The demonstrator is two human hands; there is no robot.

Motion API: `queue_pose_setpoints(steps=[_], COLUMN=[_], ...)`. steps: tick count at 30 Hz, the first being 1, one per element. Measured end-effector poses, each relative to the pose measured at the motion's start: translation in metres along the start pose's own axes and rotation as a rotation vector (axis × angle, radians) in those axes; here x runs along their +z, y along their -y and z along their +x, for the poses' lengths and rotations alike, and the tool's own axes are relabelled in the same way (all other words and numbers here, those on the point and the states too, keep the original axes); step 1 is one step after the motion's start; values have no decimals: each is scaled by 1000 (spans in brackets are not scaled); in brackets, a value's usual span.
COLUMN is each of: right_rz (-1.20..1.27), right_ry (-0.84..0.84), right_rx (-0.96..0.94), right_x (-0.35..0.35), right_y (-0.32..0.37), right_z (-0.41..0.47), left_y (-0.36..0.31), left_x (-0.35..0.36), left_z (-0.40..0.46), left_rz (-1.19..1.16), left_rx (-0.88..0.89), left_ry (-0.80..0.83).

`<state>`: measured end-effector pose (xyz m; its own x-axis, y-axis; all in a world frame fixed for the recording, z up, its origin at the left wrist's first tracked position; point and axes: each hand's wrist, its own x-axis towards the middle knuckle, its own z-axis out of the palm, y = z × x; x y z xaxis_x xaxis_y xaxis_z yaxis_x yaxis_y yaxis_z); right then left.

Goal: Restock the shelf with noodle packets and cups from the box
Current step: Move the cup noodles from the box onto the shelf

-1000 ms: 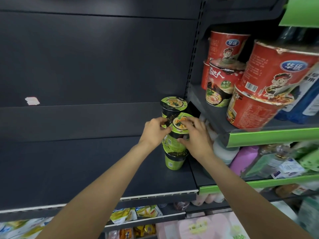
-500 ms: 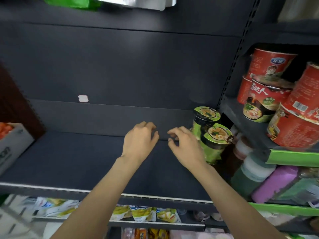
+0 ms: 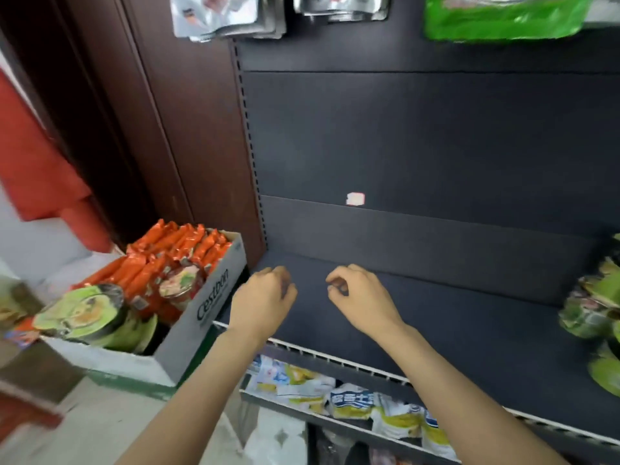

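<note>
The dark shelf (image 3: 469,333) stretches ahead of me, bare across its left and middle. Green noodle cups (image 3: 593,310) stand stacked at its far right edge, partly cut off by the frame. My left hand (image 3: 265,303) and my right hand (image 3: 359,297) hover side by side over the shelf's left part, fingers loosely curled and holding nothing. To the left stands the white cardboard box (image 3: 208,317), filled with several orange noodle packets (image 3: 174,253), a green noodle cup (image 3: 84,313) lying on its side and a red-lidded cup (image 3: 179,285).
A brown wooden panel (image 3: 161,129) rises between box and shelf. The lower shelf holds yellow and white packets (image 3: 352,401). Silver pouches (image 3: 228,15) and a green bag (image 3: 503,15) hang above. A white sticker (image 3: 355,198) marks the back panel.
Both hands let go of the green cups at the shelf's right and drew away leftward, empty. The view swung left, bringing the box into sight.
</note>
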<state>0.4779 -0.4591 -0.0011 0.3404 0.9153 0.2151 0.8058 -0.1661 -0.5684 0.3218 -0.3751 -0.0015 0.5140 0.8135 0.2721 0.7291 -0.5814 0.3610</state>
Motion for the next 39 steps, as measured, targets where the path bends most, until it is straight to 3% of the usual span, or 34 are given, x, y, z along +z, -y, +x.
queue_pose_setpoints(steps=[8,15,19,23,28,39], right_rz=[140,174,174,206,299,91], right_ry=[121,314,439,555,573,499], right_rx=[-26,-146,-201,-175,-48,99], right_x=[112,197,232,263,285,306], right_y=[109,175,209,240,261,298], right_z=[56,102,117,123,121,90], left_y=[166,281,331,372,402,428], left_x=[-46,-65,-79,-92,-104,-106], left_z=[7,9,-2,-3,10,13], left_rz=[-89,82,71,-141,-217,-428], left_rx=[-163,-304,-359,-459,-386,-233], left_ry=[-84,-115,-40,87,266,310])
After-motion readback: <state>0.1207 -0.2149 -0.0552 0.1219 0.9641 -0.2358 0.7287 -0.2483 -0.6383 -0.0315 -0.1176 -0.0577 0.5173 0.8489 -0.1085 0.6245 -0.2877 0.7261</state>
